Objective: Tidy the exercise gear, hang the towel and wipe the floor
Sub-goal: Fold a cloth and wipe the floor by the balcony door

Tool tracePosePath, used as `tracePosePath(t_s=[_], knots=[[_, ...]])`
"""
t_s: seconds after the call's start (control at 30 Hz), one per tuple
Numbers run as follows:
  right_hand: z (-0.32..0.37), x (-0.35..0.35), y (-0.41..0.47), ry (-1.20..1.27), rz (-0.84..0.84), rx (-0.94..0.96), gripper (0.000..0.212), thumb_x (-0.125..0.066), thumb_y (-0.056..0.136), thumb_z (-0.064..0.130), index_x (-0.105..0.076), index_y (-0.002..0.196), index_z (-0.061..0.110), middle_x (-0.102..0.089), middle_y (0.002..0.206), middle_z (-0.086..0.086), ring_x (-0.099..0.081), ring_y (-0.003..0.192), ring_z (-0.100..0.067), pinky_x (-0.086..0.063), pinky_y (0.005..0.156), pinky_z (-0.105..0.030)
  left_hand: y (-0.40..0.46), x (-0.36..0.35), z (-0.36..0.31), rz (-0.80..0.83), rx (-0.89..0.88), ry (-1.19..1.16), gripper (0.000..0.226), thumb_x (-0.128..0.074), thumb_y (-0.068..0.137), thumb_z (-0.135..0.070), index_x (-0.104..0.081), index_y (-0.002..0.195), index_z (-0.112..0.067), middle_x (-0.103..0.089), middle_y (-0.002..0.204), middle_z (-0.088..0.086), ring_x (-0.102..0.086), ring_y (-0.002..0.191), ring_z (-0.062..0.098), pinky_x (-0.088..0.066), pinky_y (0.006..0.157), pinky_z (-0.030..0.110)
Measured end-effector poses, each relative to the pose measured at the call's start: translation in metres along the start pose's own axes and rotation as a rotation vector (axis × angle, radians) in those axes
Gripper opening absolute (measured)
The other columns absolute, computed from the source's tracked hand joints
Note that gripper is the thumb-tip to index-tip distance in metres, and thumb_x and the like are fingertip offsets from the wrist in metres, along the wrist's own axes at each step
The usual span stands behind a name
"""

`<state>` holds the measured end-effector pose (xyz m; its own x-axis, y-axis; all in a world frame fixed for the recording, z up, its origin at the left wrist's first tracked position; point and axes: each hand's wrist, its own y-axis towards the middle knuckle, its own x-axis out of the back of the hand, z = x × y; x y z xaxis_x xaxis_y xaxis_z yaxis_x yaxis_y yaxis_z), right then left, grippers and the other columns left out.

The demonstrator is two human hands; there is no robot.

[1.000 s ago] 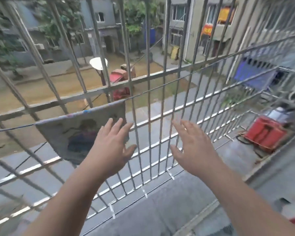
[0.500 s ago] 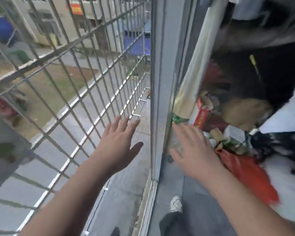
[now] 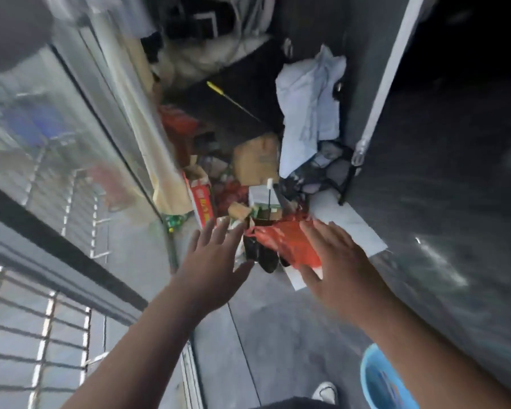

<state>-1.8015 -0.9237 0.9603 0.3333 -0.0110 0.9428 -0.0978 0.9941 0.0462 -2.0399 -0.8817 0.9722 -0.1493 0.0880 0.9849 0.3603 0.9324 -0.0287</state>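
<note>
Grey tiled balcony floor [image 3: 278, 335], blurred, with barred railing [image 3: 42, 335] at left and dark doorway at right. Ahead, heaped clutter: red plastic bag [image 3: 289, 243], white cloth [image 3: 307, 113], cardboard boxes [image 3: 257, 160]. Blue basin [image 3: 378, 382] at lower right. Left hand [image 3: 210, 270] and right hand [image 3: 340, 267] raised apart, fingers spread, holding nothing. Towel not visible.

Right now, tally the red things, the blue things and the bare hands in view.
Red: 2, a crumpled red plastic bag and a red printed cardboard box
Blue: 1, a round light-blue plastic basin
Bare hands: 2, left hand, right hand, both empty
Total: 5
</note>
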Motion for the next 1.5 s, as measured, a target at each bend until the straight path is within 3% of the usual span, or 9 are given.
tracePosePath(t_s=[0.27,0.43,0.67,0.83,1.03,1.13,1.23,1.37,1.5], knots=[[-0.204,0.047,-0.039,-0.041,-0.057,-0.396,0.076,-0.029,0.085,0.058,-0.020,0.155,0.029,-0.028,0.160,-0.002,-0.024,0.147,-0.028,-0.028,0.116,-0.048,0.141,-0.049,-0.191,0.066,-0.325,-0.015,0.073,-0.041,0.094,-0.059,-0.007,0.154,-0.035,-0.007,0.165,0.001,0.004,0.152,0.027,-0.007,0.122,0.050],[-0.281,0.082,-0.071,-0.005,-0.127,-0.618,0.069,-0.046,0.096,0.048,-0.015,0.155,0.030,-0.021,0.162,0.001,-0.017,0.148,-0.025,-0.026,0.116,-0.044,0.203,-0.065,-0.272,0.139,-0.482,-0.006,0.071,-0.039,0.095,-0.057,-0.007,0.154,-0.035,-0.009,0.165,0.004,0.002,0.152,0.027,-0.007,0.122,0.049],[-0.366,0.102,-0.073,-0.021,-0.173,-0.823,0.073,-0.049,0.094,0.049,-0.015,0.156,0.031,-0.022,0.163,0.000,-0.016,0.150,-0.029,-0.022,0.118,-0.046,0.297,-0.082,-0.386,0.162,-0.663,-0.026,0.068,-0.047,0.095,-0.050,-0.018,0.153,-0.033,-0.017,0.163,0.001,-0.005,0.150,0.025,-0.007,0.120,0.044],[-0.438,0.114,-0.026,-0.038,-0.174,-0.901,0.074,-0.044,0.095,0.053,-0.008,0.157,0.033,-0.015,0.165,-0.001,-0.009,0.152,-0.027,-0.018,0.120,-0.044,0.390,-0.106,-0.438,0.174,-0.768,0.013,0.067,-0.042,0.093,-0.055,-0.023,0.152,-0.031,-0.025,0.159,0.005,-0.014,0.149,0.029,-0.014,0.119,0.046],[-0.542,0.148,0.101,0.001,-0.225,-0.919,0.072,-0.041,0.096,0.053,-0.007,0.157,0.034,-0.012,0.166,0.003,-0.006,0.152,-0.023,-0.015,0.121,-0.043,0.548,-0.119,-0.493,0.177,-0.844,0.088,0.072,-0.037,0.083,-0.057,-0.037,0.147,-0.024,-0.042,0.152,0.014,-0.033,0.141,0.041,-0.032,0.111,0.056],[-0.593,0.169,0.166,-0.004,-0.234,-0.903,0.071,-0.039,0.096,0.056,-0.007,0.156,0.036,-0.013,0.165,0.004,-0.005,0.153,-0.021,-0.016,0.122,-0.044,0.625,-0.116,-0.527,0.201,-0.874,0.121,0.075,-0.032,0.084,-0.060,-0.029,0.151,-0.027,-0.031,0.158,0.012,-0.024,0.146,0.039,-0.026,0.114,0.054],[-0.646,0.185,0.209,-0.037,-0.212,-0.911,0.071,-0.036,0.096,0.058,-0.004,0.156,0.036,-0.011,0.166,0.004,-0.005,0.153,-0.021,-0.016,0.122,-0.046,0.691,-0.121,-0.566,0.204,-0.915,0.148,0.073,-0.038,0.089,-0.058,-0.019,0.154,-0.031,-0.017,0.163,0.008,-0.012,0.150,0.034,-0.020,0.117,0.052],[-0.713,0.201,0.235,-0.053,-0.139,-0.945,0.071,-0.032,0.097,0.059,0.000,0.156,0.034,-0.004,0.166,0.003,0.000,0.153,-0.023,-0.013,0.122,-0.050,0.760,-0.129,-0.623,0.227,-0.920,0.139,0.075,-0.031,0.087,-0.061,-0.012,0.155,-0.034,-0.012,0.165,0.006,-0.006,0.151,0.032,-0.017,0.118,0.051],[-0.793,0.222,0.253,-0.088,-0.134,-0.947,0.070,-0.032,0.098,0.056,-0.003,0.157,0.033,-0.005,0.166,0.003,0.001,0.153,-0.021,-0.012,0.123,-0.048,0.819,-0.143,-0.686,0.254,-0.983,0.169,0.071,-0.036,0.096,-0.059,-0.004,0.155,-0.035,-0.004,0.166,0.002,0.001,0.152,0.027,-0.013,0.120,0.050]])
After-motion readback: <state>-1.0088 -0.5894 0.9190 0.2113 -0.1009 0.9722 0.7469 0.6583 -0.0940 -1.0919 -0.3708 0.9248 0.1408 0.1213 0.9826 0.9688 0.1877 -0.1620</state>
